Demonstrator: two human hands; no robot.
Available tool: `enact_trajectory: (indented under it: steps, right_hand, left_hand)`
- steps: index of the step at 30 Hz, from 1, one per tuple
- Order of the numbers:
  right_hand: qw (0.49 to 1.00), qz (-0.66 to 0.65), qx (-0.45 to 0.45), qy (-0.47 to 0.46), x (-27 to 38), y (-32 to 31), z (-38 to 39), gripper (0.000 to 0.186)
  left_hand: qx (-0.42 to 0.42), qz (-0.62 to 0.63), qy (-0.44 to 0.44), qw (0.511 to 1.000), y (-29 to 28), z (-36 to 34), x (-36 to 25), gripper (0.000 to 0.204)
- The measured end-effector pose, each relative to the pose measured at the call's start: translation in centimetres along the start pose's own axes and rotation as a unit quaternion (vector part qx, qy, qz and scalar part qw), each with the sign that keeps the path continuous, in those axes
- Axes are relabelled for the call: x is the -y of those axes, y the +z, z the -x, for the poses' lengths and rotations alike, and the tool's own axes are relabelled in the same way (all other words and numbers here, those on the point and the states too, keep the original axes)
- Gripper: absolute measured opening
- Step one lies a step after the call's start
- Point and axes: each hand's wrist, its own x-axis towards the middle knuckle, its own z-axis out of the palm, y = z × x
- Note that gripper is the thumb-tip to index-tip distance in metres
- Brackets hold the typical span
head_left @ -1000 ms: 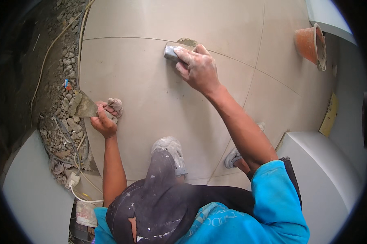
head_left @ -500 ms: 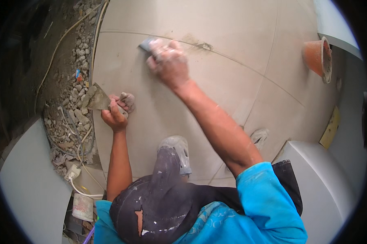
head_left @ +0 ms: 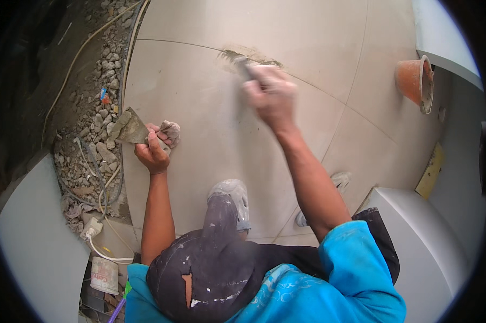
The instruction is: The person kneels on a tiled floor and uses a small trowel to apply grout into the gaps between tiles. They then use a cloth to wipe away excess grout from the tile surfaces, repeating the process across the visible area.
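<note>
Ahead on the beige tile floor (head_left: 189,102), my right hand (head_left: 273,98) is closed round a small flat scraper (head_left: 244,68), both blurred by motion. The scraper's tip is at a dark grout smear (head_left: 232,55) along a tile joint. To the left, my left hand (head_left: 154,154) grips a wide putty knife (head_left: 130,128) whose blade is coated with grey-brown paste. A crumpled dirty rag (head_left: 171,132) is bunched in the fingers of that same hand. The putty knife's blade points toward the rubble at the tile edge.
Broken rubble (head_left: 105,116) with cables runs along the left edge of the tiles. An orange bucket (head_left: 409,81) lies tilted at the right. A white plug connector (head_left: 94,227) and a white tub (head_left: 104,274) sit lower left. My clog (head_left: 232,196) rests on the tiles.
My right hand has swept right with the scraper, from bare tile onto the joint. The dark smear now reaches further left along it. My left hand has hardly moved.
</note>
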Motion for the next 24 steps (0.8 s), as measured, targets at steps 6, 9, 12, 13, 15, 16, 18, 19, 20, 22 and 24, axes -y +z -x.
enact_trajectory:
  steps: [6,9,12,13,15,16,18,19,20,22,24]
  right_hand:
    - [0.960,0.169,-0.088,0.207,-6.9,-3.8,0.6,0.027]
    - [0.979,0.128,-0.087,0.136,-2.3,1.9,-1.6,0.030]
    - [0.986,0.082,-0.109,0.098,2.5,6.0,-4.1,0.021]
    - [0.989,0.064,-0.072,0.109,4.4,6.6,-4.9,0.021]
    - [0.994,0.041,-0.078,0.067,6.7,8.5,-5.8,0.022]
    - [0.997,0.023,-0.042,0.054,7.0,8.5,-6.3,0.021]
    - [0.999,-0.011,0.029,0.027,7.0,8.0,-7.4,0.021]
    - [1.000,-0.006,-0.003,-0.025,6.9,8.1,-7.8,0.022]
    - [0.997,0.005,-0.034,-0.071,6.0,8.1,-8.0,0.024]
    - [0.987,0.076,-0.021,-0.140,4.8,9.4,-7.1,0.029]
    - [0.979,0.053,0.024,-0.198,6.2,10.4,-6.2,0.032]
  left_hand:
    - [0.019,0.003,0.013,1.000,0.2,-0.3,0.0,0.029]
    - [0.002,0.009,0.018,1.000,0.0,-0.2,0.7,0.028]
    - [0.027,-0.009,0.032,0.999,-0.2,-0.4,0.5,0.025]
    - [0.037,-0.015,0.038,0.998,-0.1,-0.4,0.4,0.024]
    - [0.010,0.001,0.028,1.000,0.1,-0.1,0.2,0.025]
    - [0.014,0.005,0.006,1.000,-0.1,-0.1,0.3,0.025]
    - [0.025,0.001,-0.003,1.000,-0.3,-0.1,0.5,0.026]
    - [0.026,-0.011,0.014,1.000,-0.6,-0.1,0.7,0.027]
    - [0.033,-0.021,0.024,0.999,-0.4,0.1,0.7,0.028]
    - [0.041,-0.026,0.035,0.998,-0.1,0.0,0.4,0.028]
    - [0.040,-0.033,0.046,0.998,-0.1,-0.6,0.2,0.028]
